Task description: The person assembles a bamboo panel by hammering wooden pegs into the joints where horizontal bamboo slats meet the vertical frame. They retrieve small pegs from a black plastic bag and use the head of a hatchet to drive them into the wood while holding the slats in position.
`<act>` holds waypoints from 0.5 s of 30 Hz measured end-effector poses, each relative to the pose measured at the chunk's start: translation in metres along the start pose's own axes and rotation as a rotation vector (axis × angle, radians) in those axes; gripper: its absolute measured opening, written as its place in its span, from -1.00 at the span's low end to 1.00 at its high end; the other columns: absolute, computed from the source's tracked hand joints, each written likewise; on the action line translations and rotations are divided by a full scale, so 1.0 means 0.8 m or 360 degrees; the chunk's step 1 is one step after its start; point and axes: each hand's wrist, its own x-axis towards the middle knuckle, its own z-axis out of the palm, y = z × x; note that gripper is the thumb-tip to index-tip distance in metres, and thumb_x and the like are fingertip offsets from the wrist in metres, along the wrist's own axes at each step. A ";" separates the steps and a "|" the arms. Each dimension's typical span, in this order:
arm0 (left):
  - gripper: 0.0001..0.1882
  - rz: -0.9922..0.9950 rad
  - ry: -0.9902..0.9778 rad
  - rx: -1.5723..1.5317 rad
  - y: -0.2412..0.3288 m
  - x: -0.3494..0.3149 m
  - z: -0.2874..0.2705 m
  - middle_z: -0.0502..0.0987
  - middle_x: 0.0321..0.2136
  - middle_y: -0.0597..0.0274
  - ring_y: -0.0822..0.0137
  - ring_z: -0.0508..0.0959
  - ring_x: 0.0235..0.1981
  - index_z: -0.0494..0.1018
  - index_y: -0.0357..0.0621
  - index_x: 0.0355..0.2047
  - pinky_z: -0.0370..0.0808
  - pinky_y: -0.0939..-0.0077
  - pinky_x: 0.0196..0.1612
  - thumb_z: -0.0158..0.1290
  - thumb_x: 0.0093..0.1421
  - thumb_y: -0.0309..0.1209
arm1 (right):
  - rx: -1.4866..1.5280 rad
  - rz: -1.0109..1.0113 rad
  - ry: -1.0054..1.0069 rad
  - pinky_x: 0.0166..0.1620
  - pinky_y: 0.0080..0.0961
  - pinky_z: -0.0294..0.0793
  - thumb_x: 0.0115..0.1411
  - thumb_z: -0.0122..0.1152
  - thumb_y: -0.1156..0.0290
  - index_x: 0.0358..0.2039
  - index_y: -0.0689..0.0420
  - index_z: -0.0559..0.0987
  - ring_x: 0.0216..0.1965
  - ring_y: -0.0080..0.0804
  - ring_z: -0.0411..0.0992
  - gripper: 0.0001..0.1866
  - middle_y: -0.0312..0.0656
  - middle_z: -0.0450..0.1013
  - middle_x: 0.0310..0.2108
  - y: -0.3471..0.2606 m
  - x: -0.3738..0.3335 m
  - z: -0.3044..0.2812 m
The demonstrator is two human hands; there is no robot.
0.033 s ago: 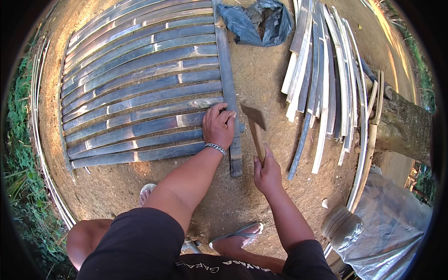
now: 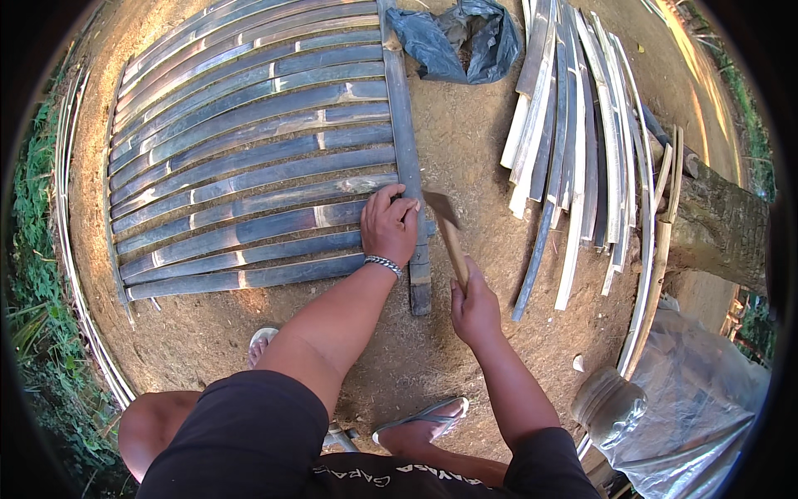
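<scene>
My right hand (image 2: 475, 308) is wrapped round the wooden handle of a small hatchet (image 2: 450, 229). The hatchet's dark head, flared on one side and a little blurred, is right beside my left fingertips, over the edge of a dark wooden bar (image 2: 405, 125). My left hand (image 2: 388, 224) lies over the right ends of the bamboo slats (image 2: 258, 229) where they meet this bar. Its thumb and forefinger come together on the bar; whatever they may pinch is too small to make out. The slats lie side by side, with gaps, as a large panel on the ground.
Loose bamboo strips (image 2: 573, 141) lie in a pile to the right, near a log (image 2: 715, 224). A dark plastic bag (image 2: 457, 46) sits at the far side. Near right are a clear plastic container (image 2: 607, 397) and a plastic sheet (image 2: 690, 391). Plants (image 2: 41, 333) line the left edge.
The hatchet head has swung left, closer to my left fingertips and the bar. My left hand and the bamboo panel have stayed in place.
</scene>
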 end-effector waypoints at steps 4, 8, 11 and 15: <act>-0.92 0.0011 -0.0009 -0.0002 0.003 0.001 -0.001 0.60 0.01 0.25 0.07 0.57 0.06 0.61 -0.07 -0.36 0.45 0.12 0.12 0.29 0.13 -0.47 | -0.0075 -0.0018 -0.0024 -0.10 0.03 0.60 0.37 0.17 0.44 0.40 0.02 0.27 -0.14 0.28 0.60 -0.40 0.21 0.59 -0.07 0.006 0.000 0.003; -0.89 0.0010 -0.0004 0.0003 0.002 0.000 -0.002 0.60 0.02 0.23 0.06 0.56 0.09 0.60 -0.10 -0.32 0.44 0.10 0.15 0.28 0.12 -0.48 | 0.0046 -0.0041 0.0111 -0.10 0.03 0.61 0.36 0.18 0.44 0.38 0.04 0.29 -0.13 0.27 0.60 -0.41 0.22 0.59 -0.07 -0.003 -0.009 0.006; -0.74 -0.0030 -0.0083 0.0012 0.000 -0.001 -0.005 0.57 0.08 0.20 0.05 0.54 0.13 0.57 -0.09 -0.16 0.43 0.09 0.20 0.30 0.12 -0.44 | 0.0023 0.0012 0.0058 -0.11 0.02 0.61 0.37 0.19 0.43 0.37 0.06 0.31 -0.15 0.27 0.61 -0.42 0.23 0.59 -0.08 0.000 -0.008 0.012; -0.49 -0.0008 -0.0052 -0.0027 0.001 -0.005 -0.009 0.49 0.17 0.04 -0.05 0.51 0.18 0.42 -0.14 0.09 0.39 0.06 0.28 0.24 0.09 -0.49 | 0.0082 0.0062 0.0100 -0.11 0.02 0.61 0.37 0.18 0.43 0.36 0.06 0.32 -0.16 0.27 0.61 -0.44 0.25 0.59 -0.08 -0.011 -0.007 0.001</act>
